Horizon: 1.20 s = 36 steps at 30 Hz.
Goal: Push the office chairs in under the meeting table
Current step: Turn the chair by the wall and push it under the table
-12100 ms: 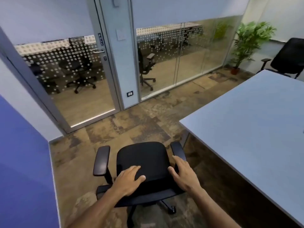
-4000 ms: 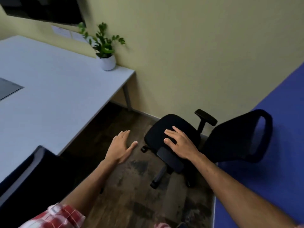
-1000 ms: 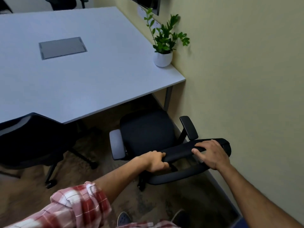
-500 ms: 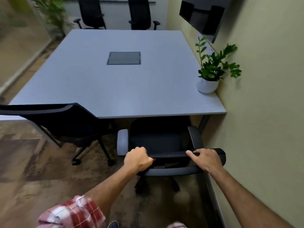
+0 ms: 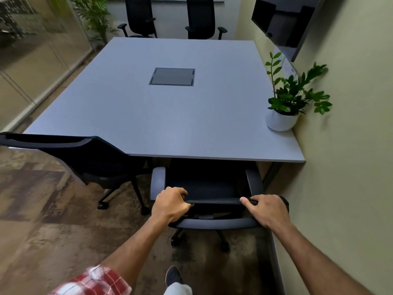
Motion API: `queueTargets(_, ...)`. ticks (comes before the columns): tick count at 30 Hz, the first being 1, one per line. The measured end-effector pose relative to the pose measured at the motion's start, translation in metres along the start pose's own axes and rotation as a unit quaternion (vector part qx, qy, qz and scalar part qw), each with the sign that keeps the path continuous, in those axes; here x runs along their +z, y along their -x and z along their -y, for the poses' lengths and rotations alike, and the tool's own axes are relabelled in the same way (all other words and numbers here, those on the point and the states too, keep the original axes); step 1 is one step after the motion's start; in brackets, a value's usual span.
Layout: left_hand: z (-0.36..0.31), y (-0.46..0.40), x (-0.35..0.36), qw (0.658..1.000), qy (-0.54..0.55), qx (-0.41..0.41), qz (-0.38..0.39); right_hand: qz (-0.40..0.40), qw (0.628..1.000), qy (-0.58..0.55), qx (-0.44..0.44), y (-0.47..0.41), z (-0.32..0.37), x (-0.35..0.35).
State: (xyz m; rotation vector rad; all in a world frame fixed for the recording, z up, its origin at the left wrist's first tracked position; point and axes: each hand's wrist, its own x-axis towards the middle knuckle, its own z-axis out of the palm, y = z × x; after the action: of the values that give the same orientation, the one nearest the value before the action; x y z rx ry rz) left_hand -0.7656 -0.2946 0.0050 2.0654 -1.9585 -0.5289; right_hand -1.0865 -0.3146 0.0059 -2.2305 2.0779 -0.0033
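A black office chair [image 5: 209,186] faces the near edge of the grey meeting table [image 5: 174,116], beside the right wall. Its seat front lies in shadow under the tabletop. My left hand [image 5: 171,204] grips the left end of its backrest top. My right hand [image 5: 265,210] grips the right end. A second black chair [image 5: 85,158] stands to the left, its backrest level with the table's near left corner and its seat partly under the table.
Two more black chairs [image 5: 141,17] [image 5: 201,18] stand at the table's far side. A potted plant [image 5: 284,116] sits on the table's right edge against the yellow wall [image 5: 344,167]. A screen [image 5: 278,20] hangs above. Glass partition [image 5: 32,60] on the left; my shoe [image 5: 173,275] below.
The chair has rolled slightly forward toward the table edge, with both hands still on the backrest. My view has come closer and squarer to the table.
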Motion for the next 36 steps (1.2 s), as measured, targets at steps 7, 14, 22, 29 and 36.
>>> queueTargets(7, 0.004, -0.075, -0.009, 1.0, 0.008, 0.006, 0.007, -0.016, 1.0, 0.003, 0.012, -0.066, 0.007, -0.002)
queueTargets(14, 0.007, -0.14, -0.009, 0.998, 0.01, 0.05, 0.026, -0.007, 0.999, -0.013, 0.044, -0.114, 0.002, 0.0)
queueTargets(22, 0.0, -0.207, -0.005, 0.997, 0.021, 0.064, 0.039, 0.006, 0.998, -0.026, 0.052, -0.175, -0.008, -0.008)
queueTargets(29, -0.008, -0.235, 0.001, 0.995, 0.03, 0.082, 0.049, 0.027, 0.998, -0.037, 0.05, -0.201, -0.026, -0.005)
queueTargets(36, -0.024, -0.249, 0.007, 0.994, 0.058, 0.072, 0.066, 0.009, 0.998, -0.043, 0.041, -0.227, -0.05, -0.004)
